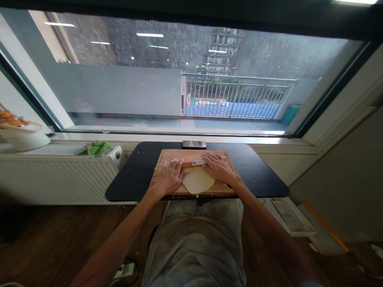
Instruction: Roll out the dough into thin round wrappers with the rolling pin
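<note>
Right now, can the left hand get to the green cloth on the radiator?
Probably, but not freely. The left hand lies flat on the rolling pin over the dough, so it would have to let go. The green cloth sits off the table's left edge with nothing between; the stretch looks long.

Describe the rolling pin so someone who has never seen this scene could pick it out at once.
Find the black table under the big window, then the wooden board on it. The rolling pin lies across the board's far side beyond the pale dough, under the left hand and right hand; it alone is a thin rod.
</note>
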The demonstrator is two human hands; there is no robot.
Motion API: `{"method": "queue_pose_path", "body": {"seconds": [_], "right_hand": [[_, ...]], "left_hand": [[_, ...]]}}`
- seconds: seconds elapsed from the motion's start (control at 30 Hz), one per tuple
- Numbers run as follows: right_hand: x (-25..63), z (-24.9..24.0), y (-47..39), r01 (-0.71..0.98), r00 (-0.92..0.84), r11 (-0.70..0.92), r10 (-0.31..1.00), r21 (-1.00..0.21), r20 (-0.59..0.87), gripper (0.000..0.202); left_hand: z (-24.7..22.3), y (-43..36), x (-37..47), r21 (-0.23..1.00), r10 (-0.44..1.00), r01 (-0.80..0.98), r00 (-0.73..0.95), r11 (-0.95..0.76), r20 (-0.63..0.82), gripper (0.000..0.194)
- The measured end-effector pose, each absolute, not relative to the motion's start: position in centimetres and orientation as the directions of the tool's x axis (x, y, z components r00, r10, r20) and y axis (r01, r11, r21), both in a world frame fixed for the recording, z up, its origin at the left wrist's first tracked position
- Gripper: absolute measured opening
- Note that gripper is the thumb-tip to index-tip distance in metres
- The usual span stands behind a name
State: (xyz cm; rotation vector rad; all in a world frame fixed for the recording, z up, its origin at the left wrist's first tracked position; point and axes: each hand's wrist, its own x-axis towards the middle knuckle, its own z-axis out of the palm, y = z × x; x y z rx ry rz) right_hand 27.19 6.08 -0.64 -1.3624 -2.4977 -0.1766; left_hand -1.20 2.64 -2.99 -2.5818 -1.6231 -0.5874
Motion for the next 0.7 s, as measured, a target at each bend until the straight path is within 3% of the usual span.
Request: {"method": "queue_pose_path", "body": {"seconds": [0.13, 0.27, 0.37, 0.53, 0.7], "right_hand": [[26.9, -0.2, 5.7, 0.85, -0.465, 0.518, 0.825, -0.099, 0.32, 0.037], [26.9, 0.3, 6.3, 0.906, -0.356, 0.413, 0.864, -0.096, 0.357, 0.033], [27.0, 1.4, 7.2, 0.952, -0.229, 0.285, 0.906, -0.113, 0.357, 0.035], [25.7, 3.0, 7.9, 0.98, -0.114, 0.164, 0.93, -0.116, 0.349, 0.04], [24.2, 2.1, 7.6, 0.955, -0.22, 0.274, 0.908, -0.11, 0.356, 0.053]], "left_hand": [[-3.1, 3.3, -1.2, 0.292, 0.843, 0.827, 0.343, -0.48, 0.414, 0.058], [-2.8, 5.0, -1.4, 0.495, 0.805, 0.731, 0.125, -0.47, 0.58, 0.064], [-2.3, 6.7, -1.2, 0.592, 0.829, 0.678, 0.047, -0.437, 0.558, 0.05], [-1.8, 8.9, 0.1, 0.6, 0.891, 0.671, 0.229, -0.437, 0.393, 0.029], [-1.8, 8.5, 0.4, 0.506, 0.881, 0.73, 0.301, -0.459, 0.364, 0.03]]}}
